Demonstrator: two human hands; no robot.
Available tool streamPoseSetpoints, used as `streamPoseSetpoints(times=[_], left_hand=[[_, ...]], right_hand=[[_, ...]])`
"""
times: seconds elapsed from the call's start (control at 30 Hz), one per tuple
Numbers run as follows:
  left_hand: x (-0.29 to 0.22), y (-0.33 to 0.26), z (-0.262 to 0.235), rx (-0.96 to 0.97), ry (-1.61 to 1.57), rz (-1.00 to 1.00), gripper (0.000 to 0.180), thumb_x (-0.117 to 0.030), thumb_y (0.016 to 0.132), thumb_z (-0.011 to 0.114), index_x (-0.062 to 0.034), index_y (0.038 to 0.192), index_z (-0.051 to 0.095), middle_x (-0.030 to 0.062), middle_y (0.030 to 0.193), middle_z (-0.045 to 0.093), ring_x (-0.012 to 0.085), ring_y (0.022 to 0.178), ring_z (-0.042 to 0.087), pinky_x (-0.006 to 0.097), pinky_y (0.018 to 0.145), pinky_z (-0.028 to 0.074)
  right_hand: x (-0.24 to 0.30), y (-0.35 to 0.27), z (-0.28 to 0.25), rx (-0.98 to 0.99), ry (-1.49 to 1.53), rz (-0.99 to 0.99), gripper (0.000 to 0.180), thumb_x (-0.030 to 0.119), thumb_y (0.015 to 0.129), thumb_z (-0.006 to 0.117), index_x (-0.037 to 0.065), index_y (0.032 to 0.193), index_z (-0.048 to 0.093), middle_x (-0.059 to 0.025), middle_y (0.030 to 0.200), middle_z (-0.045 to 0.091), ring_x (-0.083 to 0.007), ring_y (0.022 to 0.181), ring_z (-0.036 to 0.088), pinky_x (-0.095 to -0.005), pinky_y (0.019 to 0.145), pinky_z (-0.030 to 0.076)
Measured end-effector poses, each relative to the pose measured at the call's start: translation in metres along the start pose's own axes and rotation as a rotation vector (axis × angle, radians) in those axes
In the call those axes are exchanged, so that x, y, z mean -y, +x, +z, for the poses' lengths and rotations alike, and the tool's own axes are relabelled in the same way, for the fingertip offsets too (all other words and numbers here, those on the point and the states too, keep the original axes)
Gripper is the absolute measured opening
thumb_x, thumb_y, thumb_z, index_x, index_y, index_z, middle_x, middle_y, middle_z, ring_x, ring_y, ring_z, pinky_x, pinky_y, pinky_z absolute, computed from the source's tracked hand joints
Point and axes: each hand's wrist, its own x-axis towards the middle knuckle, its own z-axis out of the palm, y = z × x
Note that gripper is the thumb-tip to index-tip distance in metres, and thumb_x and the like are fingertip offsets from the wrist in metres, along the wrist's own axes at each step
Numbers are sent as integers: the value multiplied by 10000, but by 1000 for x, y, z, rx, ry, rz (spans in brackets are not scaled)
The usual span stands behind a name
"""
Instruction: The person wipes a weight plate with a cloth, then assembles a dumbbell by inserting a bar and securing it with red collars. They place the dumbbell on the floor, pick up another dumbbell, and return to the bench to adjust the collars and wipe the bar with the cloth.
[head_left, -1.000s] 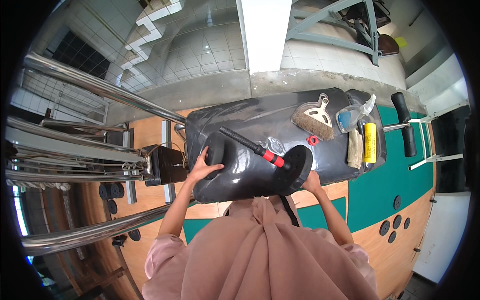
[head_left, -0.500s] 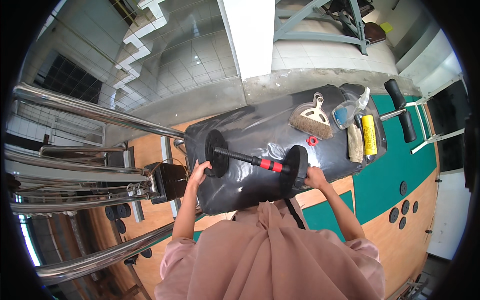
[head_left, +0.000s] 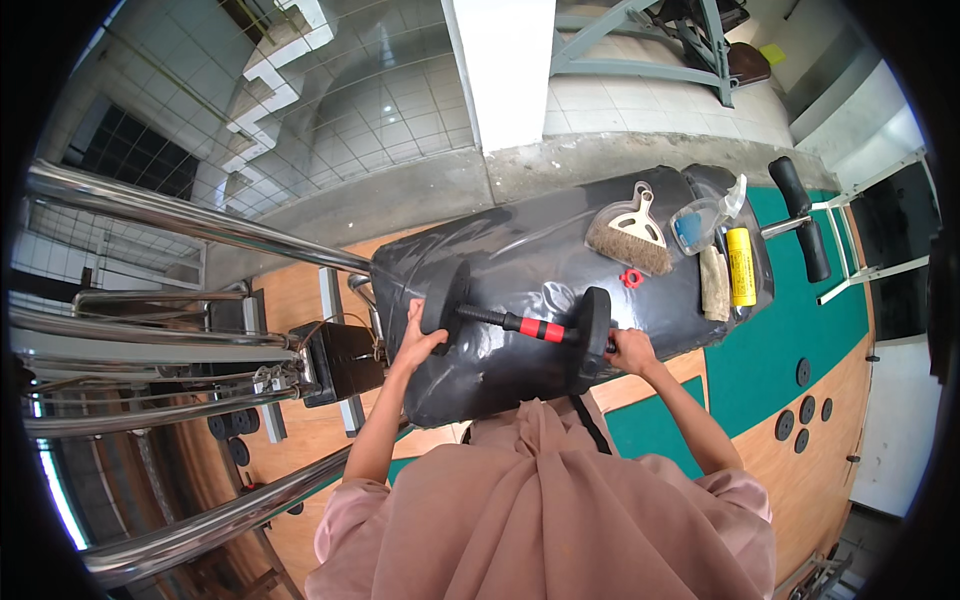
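Observation:
A dumbbell with a black threaded bar and a red-and-black grip (head_left: 540, 329) lies across the black padded bench (head_left: 520, 390). My left hand (head_left: 416, 338) is closed on the edge of the round black weight plate (head_left: 446, 308) at the bar's left end, its thumb low on the plate. At the other end, beside the right-hand plate (head_left: 592, 338), my right hand (head_left: 632, 352) is closed round the dumbbell's end; its fingers partly hide what they hold. A red star-shaped collar nut (head_left: 630, 278) rests on the bench beyond the dumbbell.
Farther along the bench lie a small brush with a cream dustpan (head_left: 630, 232), a clear spray bottle (head_left: 698, 222), a beige cloth (head_left: 714, 284) and a yellow canister (head_left: 741, 266). Chrome rails (head_left: 200, 218) run at the left. Several small plates (head_left: 803, 410) lie on the floor at right.
The left plate has tilted and moved right, nearer the grip, with my left hand following it. Less of the thread shows between plate and grip. My right hand stays at its end.

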Motion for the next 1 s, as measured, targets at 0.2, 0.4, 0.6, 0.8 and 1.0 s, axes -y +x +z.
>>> streamPoseSetpoints(times=[0.2,0.4,0.6,0.8,1.0], left_hand=[[-19,19,21,-22,-84,51,555,-8,552,594,-5,1107,581,43,956,420,172,892,467,243,770,408],[-37,39,44,161,0,210,585,1,545,611,46,1126,555,67,996,504,173,937,509,251,772,415],[-68,91,65,489,104,285,595,-29,566,588,-1,1160,557,70,1012,548,184,919,574,289,787,444],[-101,123,80,648,369,351,565,-67,616,566,-72,1181,535,57,1064,561,199,922,571,369,916,367],[-107,113,75,538,659,353,639,-107,663,585,-168,1278,427,49,1234,518,244,1231,413,500,1102,125]], right_hand=[[22,-14,22,-59,106,143,300,259,641,707,129,908,658,-144,706,637,-330,708,625,-430,669,495],[64,-28,52,-92,369,288,286,311,669,698,114,874,667,-142,695,636,-326,690,628,-414,626,484],[99,-44,89,-233,629,488,332,347,711,689,96,925,654,-148,749,652,-320,726,638,-394,648,480],[122,-34,140,-175,1143,492,399,260,807,616,65,1144,527,-115,923,636,-225,807,623,-332,693,463],[150,-24,137,73,1790,391,162,65,826,546,69,956,449,-40,761,499,-124,658,496,-247,610,400]])
